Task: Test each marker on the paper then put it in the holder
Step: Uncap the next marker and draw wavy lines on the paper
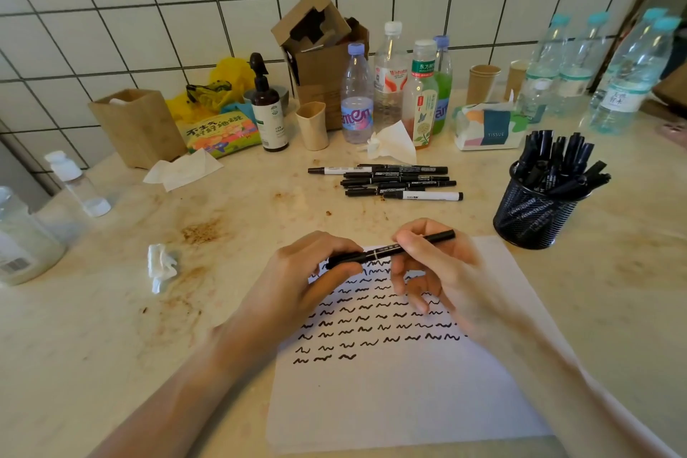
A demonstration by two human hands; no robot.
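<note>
While both hands are on it, the marker (390, 248) hangs just above the paper (409, 394), long axis running from about 8 o'clock up to 2 o'clock. My left hand (308, 271) has its grip curled round the low end near the cap, and my right hand (431, 264) pinches the barrel past the middle, the far end sticking out toward 2 o'clock. I can't tell if the cap is coming off or going on, the left fingers hide that joint.

Under the hands the paper is already packed with rows of black squiggles, and the last row at 6 o'clock is only partly filled, so I'd guess the next test mark goes there.

What matters for the coming move: the holder (539, 214), a black mesh cup already stuffed with markers, stands on the tabletop (111, 327) at 2 o'clock from the grip, right where the marker points. Right hand is clearly nearer, so it should do the drop.

A pile of untested markers (390, 180) lies at 12 o'clock, well apart, so plenty left.
</note>
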